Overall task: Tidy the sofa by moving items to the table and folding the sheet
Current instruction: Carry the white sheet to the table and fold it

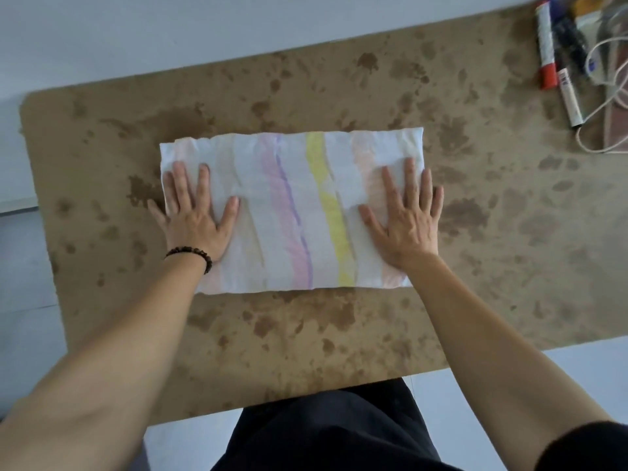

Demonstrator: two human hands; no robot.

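Note:
A folded white sheet (292, 205) with pink, purple and yellow stripes lies flat as a rectangle in the middle of the mottled brown table (339, 334). My left hand (195, 212), with a dark bead bracelet at the wrist, presses flat on the sheet's left part, fingers straight and spread. My right hand (404, 219) presses flat on the sheet's right part, its outer fingers reaching over the sheet's right edge onto the table.
At the table's far right corner lie marker pens (547, 52), a white cable (608, 107) and some packets. My dark trousers (326, 433) show below the table's near edge. Pale floor surrounds the table.

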